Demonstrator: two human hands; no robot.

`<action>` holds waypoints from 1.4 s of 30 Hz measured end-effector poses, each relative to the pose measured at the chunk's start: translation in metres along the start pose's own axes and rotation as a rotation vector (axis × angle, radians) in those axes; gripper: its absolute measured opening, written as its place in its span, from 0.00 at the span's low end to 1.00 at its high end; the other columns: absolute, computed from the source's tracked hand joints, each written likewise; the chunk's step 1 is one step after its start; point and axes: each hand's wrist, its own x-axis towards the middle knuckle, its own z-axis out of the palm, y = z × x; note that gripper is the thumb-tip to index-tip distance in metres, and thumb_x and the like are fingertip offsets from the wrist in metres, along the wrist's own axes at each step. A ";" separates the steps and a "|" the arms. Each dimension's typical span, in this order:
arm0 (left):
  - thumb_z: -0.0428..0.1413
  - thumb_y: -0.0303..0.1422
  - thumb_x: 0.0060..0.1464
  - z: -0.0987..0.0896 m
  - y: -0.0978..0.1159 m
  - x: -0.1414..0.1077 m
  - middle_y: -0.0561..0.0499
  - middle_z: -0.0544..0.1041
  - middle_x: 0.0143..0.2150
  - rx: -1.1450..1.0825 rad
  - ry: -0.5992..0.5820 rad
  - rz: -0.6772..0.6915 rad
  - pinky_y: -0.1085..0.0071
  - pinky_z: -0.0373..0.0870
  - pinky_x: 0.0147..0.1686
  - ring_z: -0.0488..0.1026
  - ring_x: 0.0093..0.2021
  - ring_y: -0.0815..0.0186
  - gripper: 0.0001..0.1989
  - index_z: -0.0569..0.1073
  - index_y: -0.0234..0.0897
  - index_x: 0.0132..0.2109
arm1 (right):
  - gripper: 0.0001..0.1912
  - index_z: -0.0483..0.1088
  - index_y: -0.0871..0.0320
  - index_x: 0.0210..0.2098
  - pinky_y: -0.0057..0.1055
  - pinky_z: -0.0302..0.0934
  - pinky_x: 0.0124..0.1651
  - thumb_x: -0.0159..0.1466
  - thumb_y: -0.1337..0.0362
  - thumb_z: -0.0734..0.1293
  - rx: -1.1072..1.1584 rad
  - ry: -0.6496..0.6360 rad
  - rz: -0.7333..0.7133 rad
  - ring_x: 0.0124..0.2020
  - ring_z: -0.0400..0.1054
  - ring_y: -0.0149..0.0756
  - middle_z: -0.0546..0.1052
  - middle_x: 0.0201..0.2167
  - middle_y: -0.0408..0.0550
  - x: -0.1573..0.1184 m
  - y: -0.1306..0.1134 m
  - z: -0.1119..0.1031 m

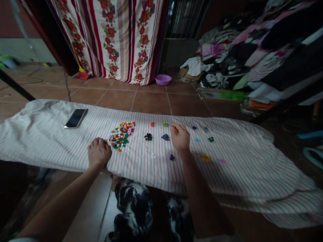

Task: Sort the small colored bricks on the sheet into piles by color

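My left hand rests on the striped cloth with its fingers curled under, touching the near left edge of a mixed heap of small colored pieces. What is under those fingers, if anything, is hidden. Farther right, my right hand is closed, its fingertips pinched at the edge of a light green group of pieces. Whether a piece sits between them is too small to tell. Around it lie a grey group, a black group, an orange group and a purple group.
The striped cloth covers a long low surface. Small groups in yellow, pink, dark green and white lie on it. A phone lies at left. Beyond stand a purple basin and a floral curtain.
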 end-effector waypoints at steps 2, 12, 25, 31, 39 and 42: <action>0.42 0.35 0.58 0.000 -0.001 0.000 0.38 0.72 0.47 -0.008 0.000 0.014 0.59 0.61 0.46 0.68 0.49 0.53 0.15 0.68 0.33 0.44 | 0.15 0.76 0.57 0.41 0.35 0.65 0.44 0.64 0.65 0.58 0.084 -0.074 -0.070 0.38 0.70 0.39 0.77 0.37 0.51 -0.007 -0.025 0.021; 0.43 0.34 0.58 0.001 -0.002 0.000 0.39 0.72 0.47 -0.043 0.002 0.028 0.58 0.61 0.46 0.67 0.49 0.54 0.14 0.68 0.33 0.45 | 0.17 0.75 0.56 0.48 0.32 0.63 0.53 0.66 0.70 0.58 0.173 -0.485 -0.240 0.47 0.70 0.36 0.73 0.45 0.51 -0.052 -0.102 0.094; 0.44 0.34 0.57 -0.002 0.000 0.000 0.40 0.71 0.47 -0.066 0.007 0.011 0.58 0.61 0.47 0.67 0.50 0.54 0.12 0.67 0.35 0.44 | 0.12 0.71 0.56 0.47 0.32 0.62 0.49 0.66 0.68 0.61 -0.014 -0.468 -0.054 0.45 0.70 0.37 0.76 0.46 0.51 -0.049 -0.113 0.116; 0.44 0.33 0.56 -0.003 0.000 0.000 0.40 0.71 0.47 -0.071 0.002 0.013 0.58 0.61 0.47 0.67 0.50 0.53 0.12 0.67 0.34 0.44 | 0.11 0.71 0.55 0.47 0.32 0.62 0.49 0.66 0.69 0.62 -0.072 -0.479 -0.046 0.47 0.70 0.37 0.76 0.46 0.49 -0.048 -0.117 0.119; 0.44 0.33 0.57 -0.004 0.001 0.000 0.39 0.71 0.48 -0.085 -0.010 0.006 0.58 0.61 0.47 0.67 0.50 0.53 0.13 0.67 0.34 0.45 | 0.12 0.72 0.55 0.46 0.34 0.64 0.50 0.65 0.70 0.62 0.088 -0.449 -0.040 0.45 0.71 0.37 0.77 0.43 0.49 -0.047 -0.112 0.119; 0.43 0.33 0.57 -0.004 0.000 0.000 0.39 0.72 0.47 -0.075 -0.008 0.007 0.58 0.61 0.47 0.67 0.50 0.53 0.13 0.67 0.34 0.45 | 0.13 0.73 0.56 0.45 0.35 0.64 0.50 0.64 0.71 0.61 0.187 -0.441 -0.034 0.43 0.71 0.37 0.77 0.43 0.50 -0.046 -0.107 0.117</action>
